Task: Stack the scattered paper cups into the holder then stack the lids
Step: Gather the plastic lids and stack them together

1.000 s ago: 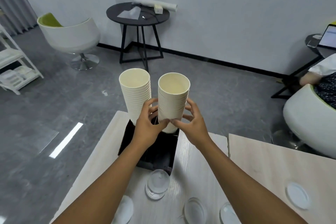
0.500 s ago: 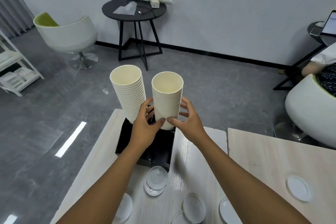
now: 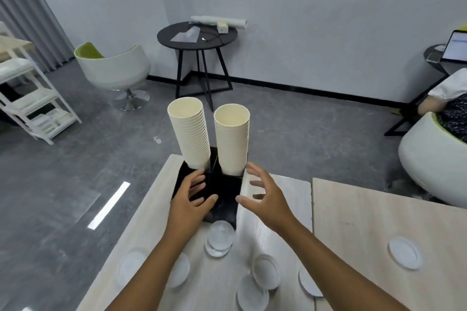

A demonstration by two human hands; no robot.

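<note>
In the head view, at centre frame, two tall stacks of cream paper cups (image 3: 231, 141) are standing upright in the black box-shaped holder (image 3: 222, 192), which is sitting at the far edge of the pale wooden desk (image 3: 379, 212). Your left hand (image 3: 190, 199) is hovering over the holder's left half, fingers spread and holding nothing. Your right hand (image 3: 265, 197) is hanging just right of the holder, wide and empty too. No loose cup is showing, so the cup half looks done and you are turning to the lids.

The round white plastic lids (image 3: 265, 274) are lying scattered across the lower frame, some overlapping, one (image 3: 404, 252) well apart at lower right. A small pile of clear lids (image 3: 219, 237) is sitting just below the holder: build on it. Pinch each lid by its rim, seat it flat and centred, and fetch the far one last.
</note>
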